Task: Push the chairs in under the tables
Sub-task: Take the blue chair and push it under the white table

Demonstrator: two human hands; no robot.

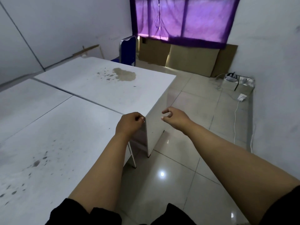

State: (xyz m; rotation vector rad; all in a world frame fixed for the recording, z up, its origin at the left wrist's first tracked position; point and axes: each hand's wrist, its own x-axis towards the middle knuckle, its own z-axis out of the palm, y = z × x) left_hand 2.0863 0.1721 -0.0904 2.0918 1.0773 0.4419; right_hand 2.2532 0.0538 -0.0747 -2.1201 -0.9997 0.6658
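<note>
Both hands are out in front with nothing in them: the left hand (129,123) is loosely curled, fingertips at the corner of the far table (103,85), while the right hand (174,116) hovers beyond the table's edge, over the tiled floor (186,159), fingers half bent and apart.

One chair (128,51) shows — blue, with a shiny metal tube frame — standing at the far side of that table, below the purple curtain (183,18). Only its upright back and a sliver of seat are visible; the seat seems to face left, along the table's far edge, but the tabletop hides too much to tell how far in it sits.

Judging by the thin tubing and padded panel, it should be light and stiff, and should slide easily on glossy tile. The top rail of the back looks like the natural place to hold — low, steady pressure, lest it tip.
</note>
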